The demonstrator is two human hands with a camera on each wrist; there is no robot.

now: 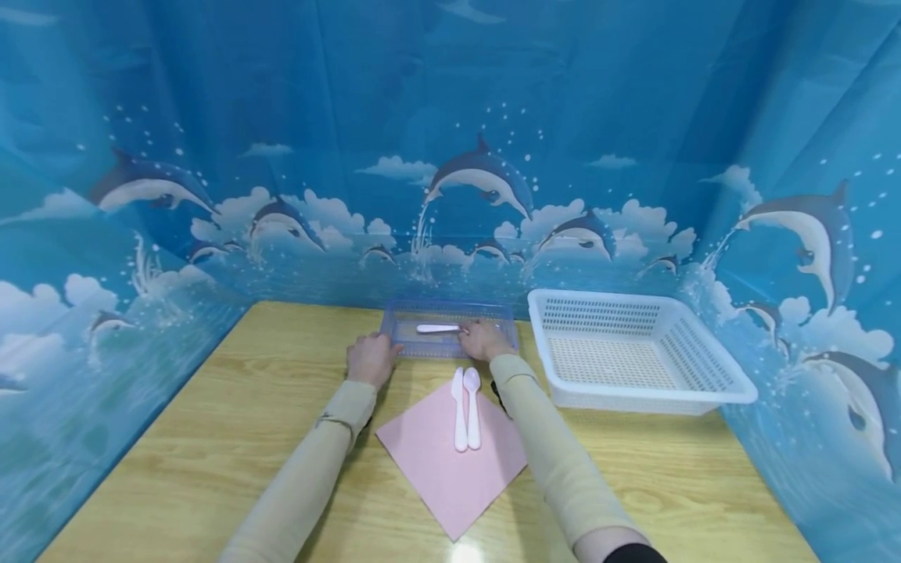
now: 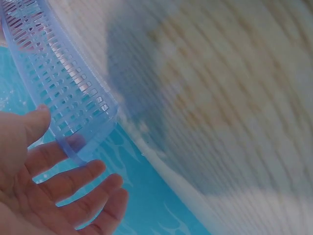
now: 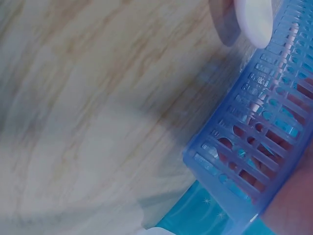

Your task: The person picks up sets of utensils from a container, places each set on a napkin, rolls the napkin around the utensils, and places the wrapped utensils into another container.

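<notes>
At the back of the table, my left hand [image 1: 371,360] holds the front left corner of a translucent blue slotted basket [image 1: 450,353]. The left wrist view shows the thumb and index finger [image 2: 46,156] on either side of its rim, the other fingers spread. My right hand [image 1: 486,340] reaches in at the basket's right and pinches a white piece of cutlery [image 1: 436,328], pointing left; the hand hides its other end. Fingers show through the slots in the right wrist view. In front, a white knife [image 1: 459,414] and a white spoon [image 1: 473,414] lie side by side on a pink napkin [image 1: 429,446].
A larger white slotted basket [image 1: 633,397] stands right of the blue one, with its inside bare. A blue dolphin-print curtain [image 1: 450,117] encloses the back and sides of the wooden table [image 1: 211,438]. Something dark [image 1: 498,395] is partly hidden beside my right sleeve.
</notes>
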